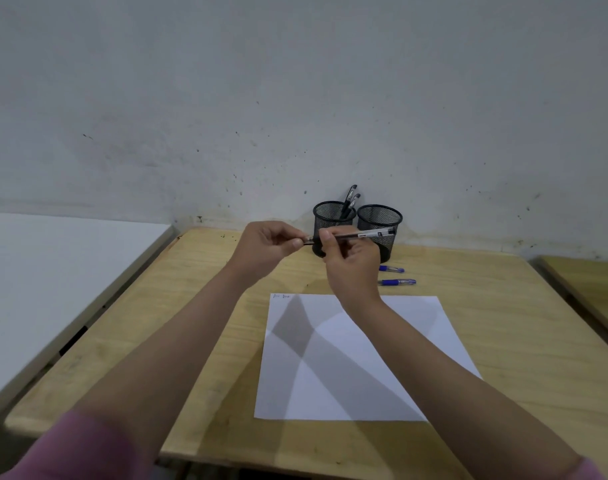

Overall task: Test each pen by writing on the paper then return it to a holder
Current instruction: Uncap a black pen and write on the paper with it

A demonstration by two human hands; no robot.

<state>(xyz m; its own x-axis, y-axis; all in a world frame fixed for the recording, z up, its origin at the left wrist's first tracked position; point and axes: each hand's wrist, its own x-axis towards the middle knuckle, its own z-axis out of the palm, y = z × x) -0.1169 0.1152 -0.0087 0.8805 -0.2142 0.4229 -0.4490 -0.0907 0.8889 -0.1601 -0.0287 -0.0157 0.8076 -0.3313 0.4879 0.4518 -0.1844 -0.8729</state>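
hands [352, 261], pen [361, 234] level, tip leftward

Black mesh holders [333, 220], two blue pens [398, 282], white paper [382, 341], pale wooden table [205, 306], pink sleeves [73, 448].

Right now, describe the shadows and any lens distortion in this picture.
Head view: two broad grey arm shadows cross in an X on the white paper sheet, hinting at more than one light; wide-angle bowing curves the light wooden table edges; faint writing at the paper's top left corner is unreadable.
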